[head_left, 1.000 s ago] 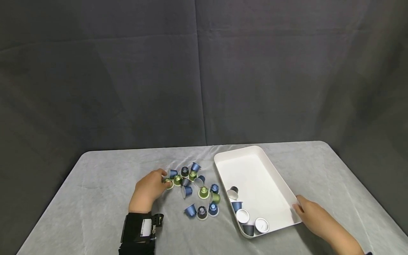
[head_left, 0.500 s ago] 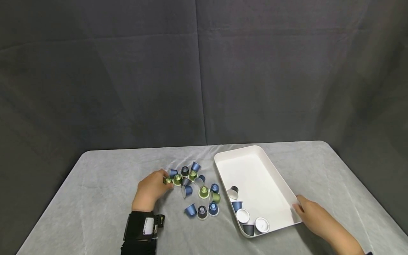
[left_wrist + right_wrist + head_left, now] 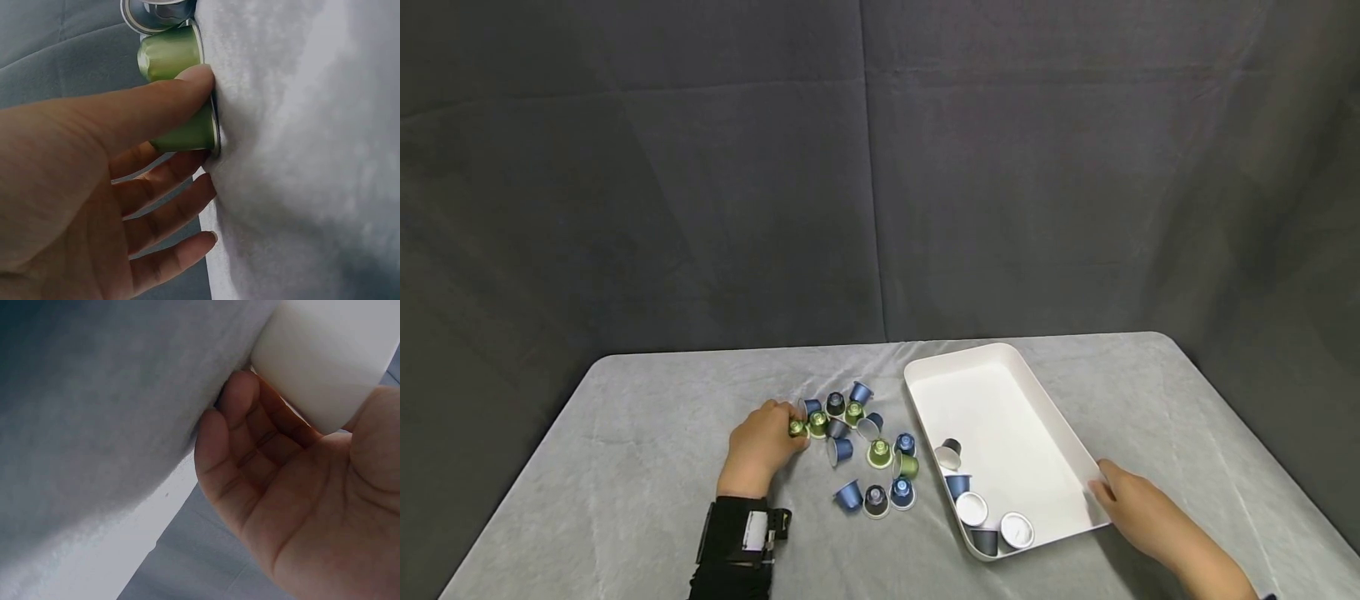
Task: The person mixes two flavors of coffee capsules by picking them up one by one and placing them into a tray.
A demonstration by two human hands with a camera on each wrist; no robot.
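Observation:
My left hand is at the left end of a group of coffee capsules, pinching a green capsule between thumb and fingers. In the left wrist view this green capsule stands rim-down on the cloth, partly covered by the thumb. A second green capsule stands right beyond it, close to the thumb tip. At the right, my right hand grips the near right corner of a white tray, thumb over the wall. The right wrist view has its fingers curled under the tray's outer side.
Blue capsules, dark capsules and more green ones lie or stand between the left hand and the tray. Inside the tray, several capsules gather at the near left corner, among them a white-lidded one. A grey cloth covers the table.
My left hand has moved slightly right and its fingers have closed around the green capsule. The blue capsule beside it has shifted a little right. The right hand and tray stay put.

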